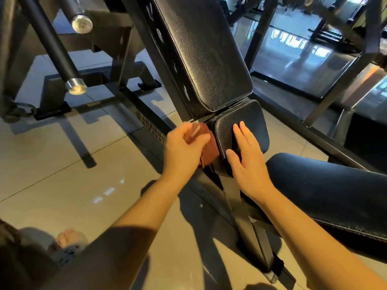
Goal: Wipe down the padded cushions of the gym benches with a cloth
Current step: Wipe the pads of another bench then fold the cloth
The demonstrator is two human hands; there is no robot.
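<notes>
A black padded back cushion slopes up from the bench's middle. Below it sits a smaller black seat cushion. My left hand grips a reddish-brown cloth and holds it against the seat cushion's left side. My right hand lies flat on top of that seat cushion, fingers straight. Part of the cloth is hidden under my left hand.
Another black pad lies at the right, under my right forearm. The black steel bench frame runs down to the tiled floor. Two black bars with metal ends stick out at upper left. A sandalled foot shows at lower left.
</notes>
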